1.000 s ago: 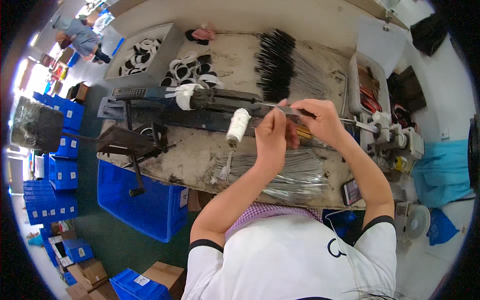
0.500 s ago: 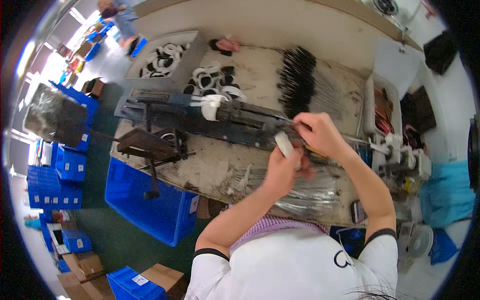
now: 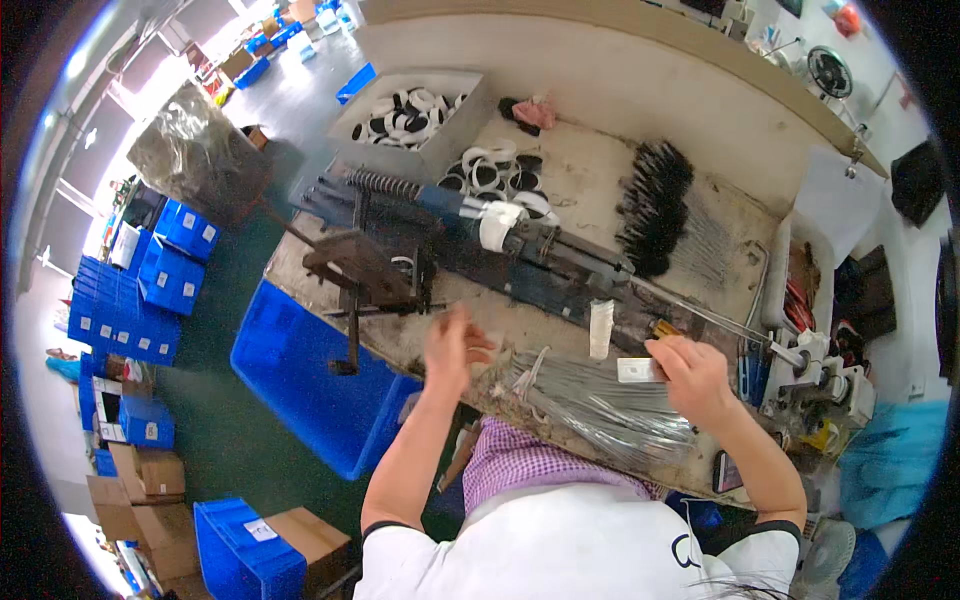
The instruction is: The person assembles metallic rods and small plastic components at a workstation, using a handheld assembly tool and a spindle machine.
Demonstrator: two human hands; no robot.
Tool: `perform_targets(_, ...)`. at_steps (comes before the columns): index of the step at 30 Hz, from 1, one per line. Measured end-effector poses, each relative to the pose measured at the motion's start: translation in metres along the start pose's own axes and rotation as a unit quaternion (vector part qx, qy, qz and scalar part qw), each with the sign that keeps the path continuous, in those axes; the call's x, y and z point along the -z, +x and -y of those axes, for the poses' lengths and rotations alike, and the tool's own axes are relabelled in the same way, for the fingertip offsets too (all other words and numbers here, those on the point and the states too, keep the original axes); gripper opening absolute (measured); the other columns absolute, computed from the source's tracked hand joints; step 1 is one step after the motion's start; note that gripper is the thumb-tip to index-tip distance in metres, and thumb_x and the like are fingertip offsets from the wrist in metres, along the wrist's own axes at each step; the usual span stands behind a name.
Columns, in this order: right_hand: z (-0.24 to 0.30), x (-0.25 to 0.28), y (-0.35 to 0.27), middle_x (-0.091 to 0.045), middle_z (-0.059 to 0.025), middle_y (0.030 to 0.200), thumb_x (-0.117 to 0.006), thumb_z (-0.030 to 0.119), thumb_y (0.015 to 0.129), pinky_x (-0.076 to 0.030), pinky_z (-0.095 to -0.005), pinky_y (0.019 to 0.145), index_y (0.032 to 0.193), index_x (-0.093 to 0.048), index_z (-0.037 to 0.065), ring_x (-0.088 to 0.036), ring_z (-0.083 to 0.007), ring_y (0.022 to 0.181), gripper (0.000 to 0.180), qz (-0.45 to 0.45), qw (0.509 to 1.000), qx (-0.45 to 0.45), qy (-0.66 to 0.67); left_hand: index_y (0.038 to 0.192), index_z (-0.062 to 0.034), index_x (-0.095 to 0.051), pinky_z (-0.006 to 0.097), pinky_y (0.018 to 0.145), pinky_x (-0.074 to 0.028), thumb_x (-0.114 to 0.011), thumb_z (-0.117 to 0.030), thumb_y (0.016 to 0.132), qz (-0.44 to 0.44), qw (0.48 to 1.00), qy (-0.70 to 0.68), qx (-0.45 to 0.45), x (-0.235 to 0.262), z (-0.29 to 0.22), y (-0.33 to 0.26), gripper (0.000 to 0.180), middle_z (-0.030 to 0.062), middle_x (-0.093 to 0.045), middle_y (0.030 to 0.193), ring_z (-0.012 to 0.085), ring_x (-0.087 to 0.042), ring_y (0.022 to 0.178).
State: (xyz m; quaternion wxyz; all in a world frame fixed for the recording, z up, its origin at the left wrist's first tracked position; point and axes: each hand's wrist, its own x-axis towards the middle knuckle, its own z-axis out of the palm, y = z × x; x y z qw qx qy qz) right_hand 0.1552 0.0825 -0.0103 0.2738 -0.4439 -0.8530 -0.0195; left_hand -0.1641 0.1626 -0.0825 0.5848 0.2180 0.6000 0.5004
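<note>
My right hand [image 3: 695, 378] is closed, with a small flat white rectangular piece [image 3: 637, 371] at its fingertips. Just beyond those fingers is a yellow handle [image 3: 662, 328]. My left hand [image 3: 455, 350] hovers over the bench's near edge, fingers loosely apart and holding nothing. Between the hands, farther back, a white tapered tube-like piece [image 3: 601, 330] stands by the dark bench fixture [image 3: 540, 270]. A white band [image 3: 498, 225] sits around the fixture's middle. Under my right hand lies a clear bag of thin grey rods [image 3: 600, 405].
White-and-black rings [image 3: 495, 175] lie behind the fixture, beside a grey bin [image 3: 465, 120] of more rings. A bundle of black rods [image 3: 655, 205] lies at the back. A pedal-like metal frame [image 3: 365, 270] juts over a blue tub [image 3: 310, 400] at left.
My left hand has let go of the white piece and moved left. My right hand has come down toward me, to the right. The tapered white piece now stands alone.
</note>
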Motion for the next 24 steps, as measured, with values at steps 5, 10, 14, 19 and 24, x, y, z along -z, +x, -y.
perform_targets(5,-0.024,-0.021,-0.019,-0.057,-0.0142,0.102,-0.067,-0.002,0.069,-0.049,-0.0401,0.065,0.109,-0.056,0.003,-0.061,-0.0349,0.078,0.042,0.051,0.972,-0.222,-0.057,0.094,0.0017,-0.053,0.03,0.039,-0.047,-0.057,-0.032,0.092,0.007,0.999,0.021,-0.039,0.031,-0.005,0.017,0.035,0.0116,-0.059,0.072,0.0226,-0.062,0.053)
perform_targets(10,-0.045,-0.028,-0.037,-0.057,-0.0161,0.095,-0.067,-0.003,0.069,-0.048,-0.0413,0.069,0.099,-0.059,0.004,-0.058,-0.0373,0.083,0.032,0.041,0.961,-0.267,0.056,0.092,0.0031,-0.054,0.029,0.037,-0.046,-0.056,-0.028,0.093,0.018,0.999,0.017,-0.043,0.032,-0.016,0.01,0.031,0.0116,-0.06,0.069,0.0215,-0.063,0.052)
perform_targets(14,-0.046,-0.029,-0.034,-0.058,-0.0171,0.089,-0.066,-0.005,0.069,-0.048,-0.041,0.072,0.092,-0.061,0.0,-0.058,-0.0375,0.083,0.024,0.025,0.957,-0.278,0.076,0.094,0.0033,-0.056,0.028,0.038,-0.046,-0.053,-0.024,0.094,0.033,0.999,-0.006,-0.038,0.044,-0.01,0.019,0.027,0.0124,-0.062,0.07,0.022,-0.063,0.052)
perform_targets(19,-0.048,-0.028,-0.03,-0.061,-0.0174,0.086,-0.066,-0.004,0.068,-0.048,-0.0402,0.073,0.088,-0.064,-0.001,-0.059,-0.0361,0.083,0.02,0.038,0.953,-0.295,0.062,0.094,0.004,-0.057,0.028,0.038,-0.045,-0.054,-0.021,0.094,0.042,0.997,-0.053,-0.034,0.043,-0.008,0.02,0.026,0.0134,-0.063,0.07,0.0222,-0.063,0.052)
perform_targets(24,-0.051,-0.03,-0.036,-0.061,-0.0176,0.087,-0.067,-0.001,0.07,-0.048,-0.04,0.074,0.089,-0.065,0.0,-0.06,-0.0356,0.084,0.019,0.043,0.947,-0.314,0.05,0.097,0.005,-0.059,0.029,0.039,-0.047,-0.058,-0.019,0.091,0.071,0.992,-0.075,-0.067,0.05,0.002,0.028,0.025,0.0132,-0.064,0.07,0.0231,-0.064,0.054)
